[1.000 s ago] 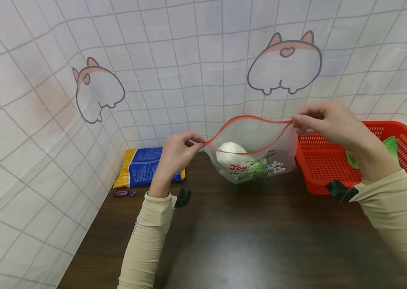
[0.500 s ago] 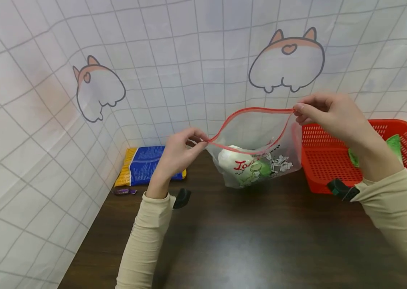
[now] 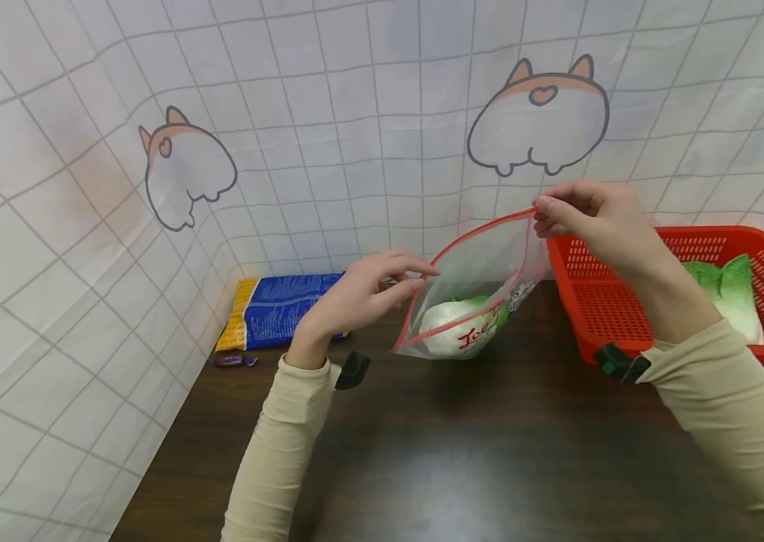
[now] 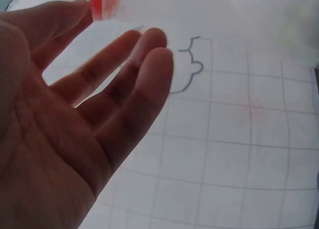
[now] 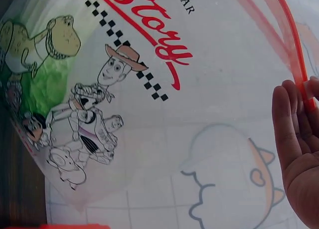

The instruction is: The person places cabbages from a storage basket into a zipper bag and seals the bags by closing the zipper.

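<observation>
A clear zip bag point(image 3: 463, 272) with a red-edged mouth and printed cartoon figures hangs between my hands, tilted down to the left. Inside it lies a white, rounded vegetable point(image 3: 448, 325) with green at one end. My right hand point(image 3: 608, 222) pinches the upper right corner of the mouth between thumb and fingers. In the right wrist view, the red edge point(image 5: 299, 54) runs into those fingers. My left hand point(image 3: 371, 293) has its fingers apart, with fingertips right at the red edge; the bag's left corner hangs below it. The left wrist view shows the other fingers point(image 4: 154, 79) loosely bent around nothing.
A red perforated basket point(image 3: 601, 301) stands at the right, holding a green-and-white leafy vegetable point(image 3: 737, 297). A blue and yellow packet point(image 3: 287, 312) and a small purple wrapped candy point(image 3: 234, 361) lie at the left on the dark table point(image 3: 436, 452). White gridded sheeting point(image 3: 368, 113) stands behind.
My left hand has let go of the bag's left corner, which has dropped, and moved right along the edge. My right hand still pinches its corner, slightly farther left. The vegetable sits lower.
</observation>
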